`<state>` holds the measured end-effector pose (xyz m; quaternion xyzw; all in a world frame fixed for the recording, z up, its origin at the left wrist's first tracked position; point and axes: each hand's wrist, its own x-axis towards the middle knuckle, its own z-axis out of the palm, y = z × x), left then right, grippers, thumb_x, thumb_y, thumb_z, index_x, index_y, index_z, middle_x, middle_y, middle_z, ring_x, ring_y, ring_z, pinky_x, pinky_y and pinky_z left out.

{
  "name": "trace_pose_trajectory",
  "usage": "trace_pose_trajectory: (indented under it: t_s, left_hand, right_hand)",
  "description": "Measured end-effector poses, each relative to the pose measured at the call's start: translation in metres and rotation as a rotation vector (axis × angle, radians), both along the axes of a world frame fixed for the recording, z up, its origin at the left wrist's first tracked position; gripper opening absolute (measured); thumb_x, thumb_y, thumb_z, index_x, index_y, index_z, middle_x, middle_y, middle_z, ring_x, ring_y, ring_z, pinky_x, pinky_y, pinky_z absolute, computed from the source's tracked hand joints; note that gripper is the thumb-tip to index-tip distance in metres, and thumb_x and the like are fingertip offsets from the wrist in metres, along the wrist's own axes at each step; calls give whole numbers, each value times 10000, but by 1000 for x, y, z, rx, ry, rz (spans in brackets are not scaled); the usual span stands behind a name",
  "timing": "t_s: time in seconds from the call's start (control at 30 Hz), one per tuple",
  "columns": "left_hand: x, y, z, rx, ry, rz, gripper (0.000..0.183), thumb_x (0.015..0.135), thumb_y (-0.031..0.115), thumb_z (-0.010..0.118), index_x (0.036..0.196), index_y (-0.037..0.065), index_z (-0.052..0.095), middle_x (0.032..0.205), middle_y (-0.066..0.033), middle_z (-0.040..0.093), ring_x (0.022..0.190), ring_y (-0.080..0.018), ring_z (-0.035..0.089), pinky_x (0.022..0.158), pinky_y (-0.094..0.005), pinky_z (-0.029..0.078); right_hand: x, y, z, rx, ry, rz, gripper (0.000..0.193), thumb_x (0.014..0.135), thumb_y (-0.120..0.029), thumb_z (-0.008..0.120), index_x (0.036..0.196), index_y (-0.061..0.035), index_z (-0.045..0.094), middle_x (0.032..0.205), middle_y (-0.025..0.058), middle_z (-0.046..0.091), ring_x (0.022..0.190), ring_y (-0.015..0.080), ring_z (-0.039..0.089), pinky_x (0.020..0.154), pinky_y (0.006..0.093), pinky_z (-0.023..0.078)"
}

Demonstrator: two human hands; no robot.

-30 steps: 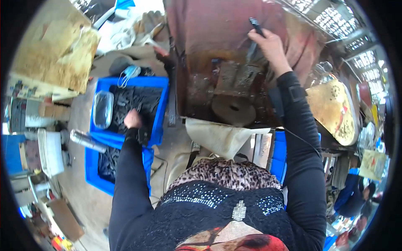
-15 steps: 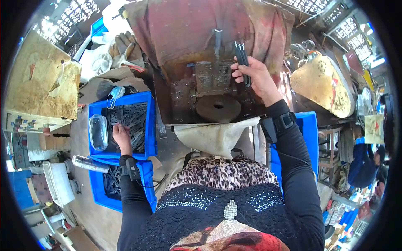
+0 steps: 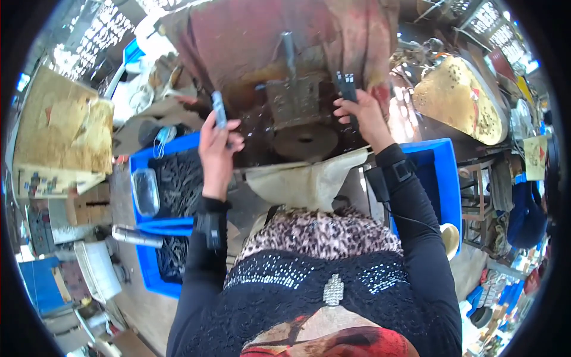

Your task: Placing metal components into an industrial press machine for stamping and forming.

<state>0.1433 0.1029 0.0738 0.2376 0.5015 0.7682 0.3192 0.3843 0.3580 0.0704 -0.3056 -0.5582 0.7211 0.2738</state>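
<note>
My left hand (image 3: 217, 152) is raised left of the wheel, its fingers closed around one slim metal strip (image 3: 220, 109) that points upward and catches the light. On the other side, my right hand (image 3: 367, 119) grips a small bundle of dark metal strips (image 3: 347, 89) with shiny tips, held upright. Between and below the two hands lies a round flat grinding wheel (image 3: 292, 146) in a dark, wet recess. Neither hand touches the wheel. Many loose dark strips (image 3: 180, 181) fill the upper blue bin (image 3: 134, 163) at my left.
A lower blue bin (image 3: 147, 275) holds more strips. By the bins are a clear plastic tub (image 3: 146, 191) and a metal flask (image 3: 137, 235). Another blue bin (image 3: 449, 196) stands at my right. Reddish cloth (image 3: 256, 44) drapes the machine; pale cloth (image 3: 297, 187) hangs along its front edge.
My left hand has risen from the upper blue bin toward the machine and now holds a strip. My right hand still holds its bundle in much the same place; the view has shifted slightly.
</note>
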Motion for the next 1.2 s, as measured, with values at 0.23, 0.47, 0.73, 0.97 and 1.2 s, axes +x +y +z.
trace_pose_trajectory:
  t_s: [0.23, 0.47, 0.73, 0.97, 1.2]
  left_hand:
    - [0, 20, 5, 270, -379, -209, 477, 956, 64, 508, 1417, 91, 391, 1041, -104, 622, 677, -107, 523, 592, -241, 459]
    - [-7, 12, 1, 448, -566, -377, 485, 931, 31, 507, 1401, 111, 418, 949, -59, 576, 596, -71, 393, 510, -210, 349]
    - [-8, 10, -7, 445, -599, -344, 464, 929, 30, 501, 1379, 127, 443, 955, -53, 572, 575, -71, 382, 471, -204, 319]
    - [-6, 13, -7, 474, -604, -390, 461, 931, 34, 507, 1378, 126, 441, 940, -57, 568, 567, -70, 375, 472, -196, 310]
    - [-3, 18, -26, -90, -26, -180, 407, 944, 51, 483, 1345, 120, 488, 812, -49, 583, 567, -102, 429, 495, -232, 355]
  right_hand:
    - [2, -14, -32, 53, -138, -58, 143, 897, -75, 627, 1029, -34, 591, 941, 74, 674, 688, 111, 626, 550, 232, 485]
    - [1, -30, -71, 203, -293, -79, 84, 901, -84, 607, 955, -23, 588, 808, 61, 656, 570, 90, 591, 450, 228, 444]
    - [-12, -44, -69, 318, -389, -87, 78, 910, -90, 590, 890, -16, 574, 638, 28, 593, 515, 77, 557, 427, 229, 418]
    - [-14, -52, -74, 458, -457, -75, 80, 919, -113, 589, 913, -33, 595, 599, 20, 566, 474, 69, 495, 440, 226, 392]
    - [-17, -61, -79, 530, -465, -116, 89, 891, -101, 611, 924, -21, 590, 588, 50, 553, 473, 101, 509, 450, 270, 404]
